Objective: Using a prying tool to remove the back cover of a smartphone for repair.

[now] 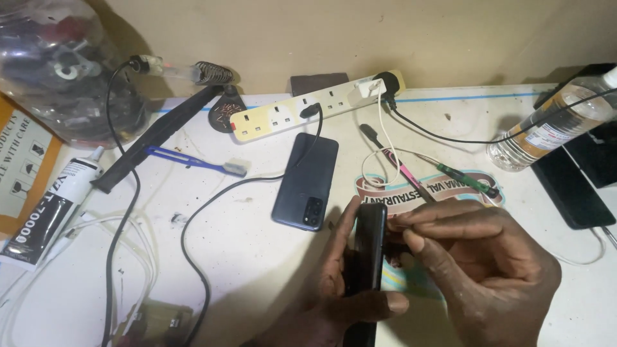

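Item: black phone [369,247], held on edge near the table's [257,257] front edge. My left hand [334,289] grips it from below. My right hand [475,270] is closed, fingertips pinched against its side. Second dark phone [306,181] lies flat mid-table, cabled; power strip [308,106] at the back edge.

1. The black phone [367,257] held on edge runs off the bottom edge; its screen faces away.
2. The right hand [482,270] hides whatever its fingertips pinch.
3. The glue tube [48,209] and clear plastic bottle [556,125] are cut off by the side edges.
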